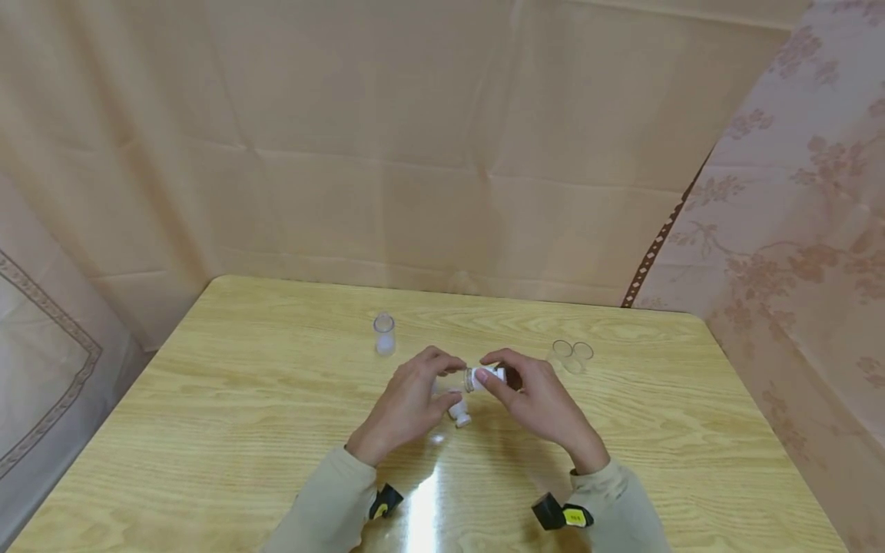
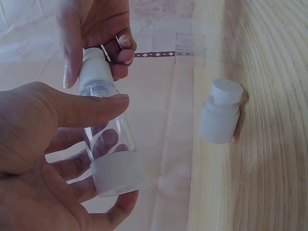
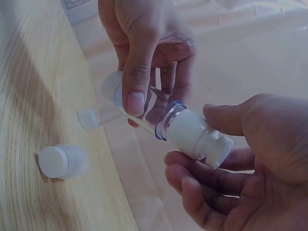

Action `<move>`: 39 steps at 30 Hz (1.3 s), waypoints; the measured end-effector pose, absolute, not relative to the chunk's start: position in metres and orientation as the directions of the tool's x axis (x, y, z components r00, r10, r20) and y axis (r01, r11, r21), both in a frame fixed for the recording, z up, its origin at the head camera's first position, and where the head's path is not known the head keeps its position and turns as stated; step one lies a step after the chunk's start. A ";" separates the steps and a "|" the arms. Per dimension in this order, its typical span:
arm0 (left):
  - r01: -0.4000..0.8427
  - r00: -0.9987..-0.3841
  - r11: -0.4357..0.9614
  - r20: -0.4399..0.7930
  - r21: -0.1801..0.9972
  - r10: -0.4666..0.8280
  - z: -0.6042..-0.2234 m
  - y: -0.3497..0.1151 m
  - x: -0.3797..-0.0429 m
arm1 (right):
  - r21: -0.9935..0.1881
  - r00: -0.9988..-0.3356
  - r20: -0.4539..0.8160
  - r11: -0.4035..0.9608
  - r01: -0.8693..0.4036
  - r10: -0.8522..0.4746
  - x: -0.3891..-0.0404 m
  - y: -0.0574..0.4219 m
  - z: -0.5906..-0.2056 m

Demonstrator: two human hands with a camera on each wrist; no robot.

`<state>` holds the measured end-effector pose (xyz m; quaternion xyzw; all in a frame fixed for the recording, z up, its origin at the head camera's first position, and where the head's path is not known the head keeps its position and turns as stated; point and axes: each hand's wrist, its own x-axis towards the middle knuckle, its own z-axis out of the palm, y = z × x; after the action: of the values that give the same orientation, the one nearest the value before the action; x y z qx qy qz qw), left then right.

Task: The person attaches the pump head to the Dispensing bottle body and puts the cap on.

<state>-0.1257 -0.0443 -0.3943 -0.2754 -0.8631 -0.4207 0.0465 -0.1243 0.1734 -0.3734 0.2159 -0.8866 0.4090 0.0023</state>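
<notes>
My left hand (image 1: pixel 415 395) grips a clear pump bottle (image 2: pixel 122 137) with a white base, its thumb across the clear wall and fingers curled beneath. At the bottle's mouth sits a white pump head (image 3: pixel 187 132), which my right hand (image 1: pixel 542 399) pinches between thumb and fingers. The bottle lies tilted between both hands, raised over the table. Below them a small white bottle with a white cap (image 2: pixel 220 113) stands on the table, partly covered by the left hand in the head view.
Behind the left hand stands a clear cylinder with a white lower part (image 1: pixel 384 334). Two clear open-rimmed cylinders (image 1: pixel 572 357) are side by side at the back right. The wooden table (image 1: pixel 228 415) ends at a beige curtain (image 1: pixel 429 192).
</notes>
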 end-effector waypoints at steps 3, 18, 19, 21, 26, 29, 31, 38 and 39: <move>0.515 -0.845 0.497 0.318 0.699 0.429 -0.394 -0.044 -0.126 | -0.725 -0.916 0.172 0.583 -0.367 -0.362 -0.124 0.173 -0.373; 0.464 -0.871 0.479 0.287 0.745 0.398 -0.394 -0.045 -0.126 | -0.713 -0.851 0.276 0.498 -0.493 -0.447 -0.125 0.180 -0.374; 0.464 -0.872 0.481 0.287 0.744 0.398 -0.394 -0.045 -0.126 | -0.712 -0.848 0.279 0.495 -0.498 -0.451 -0.126 0.180 -0.374; 0.463 -0.872 0.482 0.285 0.743 0.398 -0.394 -0.045 -0.126 | -0.713 -0.846 0.279 0.492 -0.499 -0.454 -0.126 0.180 -0.375; 0.469 -0.869 0.476 0.294 0.744 0.397 -0.395 -0.045 -0.125 | -0.716 -0.858 0.252 0.511 -0.476 -0.447 -0.127 0.179 -0.375; 0.478 -0.867 0.481 0.307 0.735 0.392 -0.395 -0.045 -0.126 | -0.714 -0.872 0.227 0.534 -0.452 -0.435 -0.127 0.178 -0.374; 0.482 -0.866 0.482 0.313 0.731 0.390 -0.395 -0.045 -0.126 | -0.713 -0.884 0.206 0.554 -0.429 -0.420 -0.127 0.177 -0.373; 0.486 -0.863 0.479 0.315 0.731 0.395 -0.395 -0.045 -0.125 | -0.707 -0.905 0.177 0.590 -0.390 -0.386 -0.126 0.179 -0.373; 0.486 -0.863 0.479 0.314 0.731 0.396 -0.395 -0.045 -0.125 | -0.707 -0.903 0.182 0.587 -0.395 -0.388 -0.125 0.179 -0.373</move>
<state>-0.1249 -0.0446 -0.3949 -0.2568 -0.8585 -0.4409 0.0512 -0.1255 0.1793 -0.3733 0.2198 -0.8907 0.3979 0.0042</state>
